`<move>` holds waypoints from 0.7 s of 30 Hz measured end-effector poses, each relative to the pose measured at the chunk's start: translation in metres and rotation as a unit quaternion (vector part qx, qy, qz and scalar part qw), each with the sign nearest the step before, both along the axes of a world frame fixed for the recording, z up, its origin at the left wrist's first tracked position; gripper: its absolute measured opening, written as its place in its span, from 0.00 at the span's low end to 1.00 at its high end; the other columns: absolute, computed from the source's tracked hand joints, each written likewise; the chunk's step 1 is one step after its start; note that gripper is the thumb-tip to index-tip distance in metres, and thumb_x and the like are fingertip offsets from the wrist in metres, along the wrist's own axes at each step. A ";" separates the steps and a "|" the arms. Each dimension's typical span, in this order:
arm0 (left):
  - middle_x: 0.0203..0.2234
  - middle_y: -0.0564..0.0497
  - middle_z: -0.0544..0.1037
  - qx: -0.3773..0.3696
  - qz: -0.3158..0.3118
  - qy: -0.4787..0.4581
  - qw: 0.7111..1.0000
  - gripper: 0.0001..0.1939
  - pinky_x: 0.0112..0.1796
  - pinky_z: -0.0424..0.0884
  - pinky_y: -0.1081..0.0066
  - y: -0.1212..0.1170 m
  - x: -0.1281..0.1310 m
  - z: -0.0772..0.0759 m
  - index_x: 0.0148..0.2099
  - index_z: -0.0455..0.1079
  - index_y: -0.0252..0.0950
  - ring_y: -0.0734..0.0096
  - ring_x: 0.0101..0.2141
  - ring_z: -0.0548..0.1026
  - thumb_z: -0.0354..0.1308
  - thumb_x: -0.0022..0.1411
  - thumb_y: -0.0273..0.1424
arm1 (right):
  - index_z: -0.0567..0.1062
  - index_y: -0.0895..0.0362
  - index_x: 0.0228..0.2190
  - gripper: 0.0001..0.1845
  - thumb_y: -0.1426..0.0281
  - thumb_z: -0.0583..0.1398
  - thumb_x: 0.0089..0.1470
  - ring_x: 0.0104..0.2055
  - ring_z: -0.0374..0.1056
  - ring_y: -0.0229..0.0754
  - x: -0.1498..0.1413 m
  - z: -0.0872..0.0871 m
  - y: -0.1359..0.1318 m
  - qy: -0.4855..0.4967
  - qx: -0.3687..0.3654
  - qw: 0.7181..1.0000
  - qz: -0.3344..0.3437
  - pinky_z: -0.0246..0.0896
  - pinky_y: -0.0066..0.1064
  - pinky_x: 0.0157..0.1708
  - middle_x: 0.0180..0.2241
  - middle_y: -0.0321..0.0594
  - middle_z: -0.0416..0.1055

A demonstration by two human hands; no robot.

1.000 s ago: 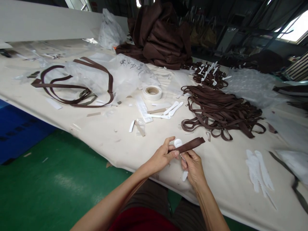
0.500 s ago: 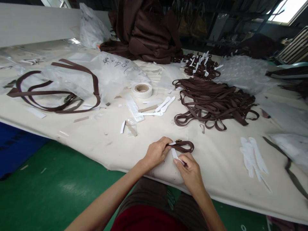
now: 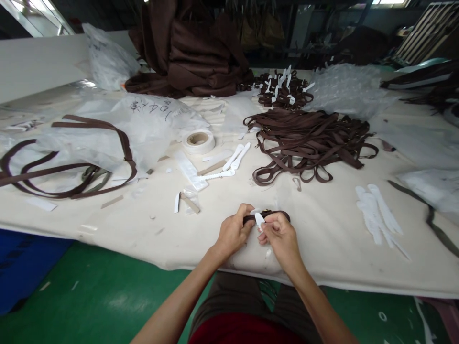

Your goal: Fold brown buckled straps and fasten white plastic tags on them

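Observation:
My left hand (image 3: 232, 230) is closed on a brown strap (image 3: 285, 215), folded into a bundle, just above the front of the table. A small brass-coloured buckle (image 3: 266, 211) shows on top of the bundle. My right hand (image 3: 282, 236) pinches a white toothed plastic tie (image 3: 259, 219) against the strap's near side. The tie's broad rounded end points up, while its lower part is hidden by my fingers. More white ties (image 3: 376, 215) lie in a group to the right.
Ahead to the right is a pile of brown straps (image 3: 311, 138), with tied bundles (image 3: 285, 91) behind it. A tape roll (image 3: 198, 142) stands among paper scraps and loose ties (image 3: 236, 157). Brown bags (image 3: 193, 52) are heaped at the back. Plastic bags (image 3: 154, 119) cover the left.
My right hand has moved up against the strap bundle, and the white tie's broad end now points upward. The strap loop looks flatter. The camera view has shifted slightly.

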State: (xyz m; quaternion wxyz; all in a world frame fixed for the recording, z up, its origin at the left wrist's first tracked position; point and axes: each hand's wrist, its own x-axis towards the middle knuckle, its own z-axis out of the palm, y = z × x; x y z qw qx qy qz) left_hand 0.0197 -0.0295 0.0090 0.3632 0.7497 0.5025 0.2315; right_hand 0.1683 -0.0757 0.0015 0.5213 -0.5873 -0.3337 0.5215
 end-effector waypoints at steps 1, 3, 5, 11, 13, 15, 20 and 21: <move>0.40 0.54 0.80 -0.002 0.002 -0.001 1.000 0.12 0.44 0.69 0.67 0.000 0.000 -0.001 0.50 0.60 0.45 0.63 0.42 0.79 0.50 0.64 0.29 | 0.67 0.55 0.30 0.15 0.61 0.65 0.45 0.19 0.69 0.37 0.000 0.001 0.003 -0.003 -0.009 1.000 -0.001 0.68 0.28 0.19 0.21 0.33 0.73; 0.39 0.55 0.81 -0.002 0.004 -0.004 1.000 0.12 0.43 0.69 0.68 0.000 0.000 -0.002 0.50 0.60 0.45 0.63 0.41 0.79 0.50 0.64 0.29 | 0.65 0.54 0.30 0.12 0.65 0.63 0.44 0.17 0.68 0.36 0.000 0.005 0.008 -0.012 -0.033 0.999 0.002 0.66 0.26 0.17 0.19 0.31 0.72; 0.40 0.55 0.81 0.002 0.009 -0.002 1.000 0.12 0.42 0.69 0.68 -0.001 0.000 -0.003 0.50 0.60 0.46 0.64 0.41 0.79 0.51 0.64 0.30 | 0.64 0.54 0.28 0.10 0.68 0.61 0.43 0.15 0.67 0.35 0.001 0.008 0.012 -0.021 -0.054 0.998 0.009 0.64 0.24 0.15 0.18 0.30 0.71; 0.38 0.55 0.82 0.029 -0.003 0.035 0.999 0.12 0.40 0.69 0.68 -0.001 -0.003 -0.007 0.50 0.62 0.45 0.64 0.37 0.79 0.50 0.65 0.31 | 0.63 0.54 0.28 0.10 0.70 0.61 0.44 0.15 0.67 0.36 -0.005 0.004 0.024 -0.036 -0.053 0.998 0.005 0.63 0.24 0.13 0.16 0.28 0.69; 0.38 0.54 0.82 0.040 -0.012 0.045 0.998 0.12 0.39 0.69 0.69 0.000 -0.004 -0.009 0.51 0.63 0.45 0.64 0.38 0.80 0.50 0.65 0.31 | 0.63 0.53 0.28 0.11 0.71 0.62 0.44 0.14 0.67 0.36 -0.006 0.005 0.028 -0.042 -0.050 0.998 0.007 0.61 0.23 0.12 0.16 0.27 0.68; 0.37 0.54 0.82 0.044 -0.018 0.048 0.998 0.11 0.39 0.69 0.69 0.002 -0.005 -0.010 0.50 0.64 0.45 0.64 0.38 0.79 0.50 0.65 0.32 | 0.63 0.53 0.28 0.10 0.71 0.62 0.46 0.13 0.65 0.36 -0.002 0.010 0.031 -0.072 -0.051 0.995 0.046 0.57 0.22 0.12 0.15 0.27 0.67; 0.39 0.53 0.81 0.049 -0.027 0.051 0.997 0.11 0.40 0.69 0.68 0.003 -0.007 -0.010 0.50 0.65 0.45 0.63 0.39 0.79 0.50 0.67 0.34 | 0.73 0.53 0.33 0.04 0.72 0.57 0.56 0.28 0.71 0.39 0.021 0.031 0.043 -0.362 0.039 0.924 0.117 0.61 0.28 0.28 0.28 0.36 0.75; 0.39 0.53 0.81 0.050 -0.029 0.053 0.997 0.11 0.40 0.69 0.68 0.003 -0.007 -0.010 0.50 0.64 0.45 0.63 0.39 0.79 0.50 0.67 0.34 | 0.75 0.53 0.34 0.05 0.72 0.58 0.57 0.35 0.71 0.41 0.025 0.035 0.047 -0.417 0.068 0.896 0.137 0.61 0.29 0.34 0.33 0.38 0.75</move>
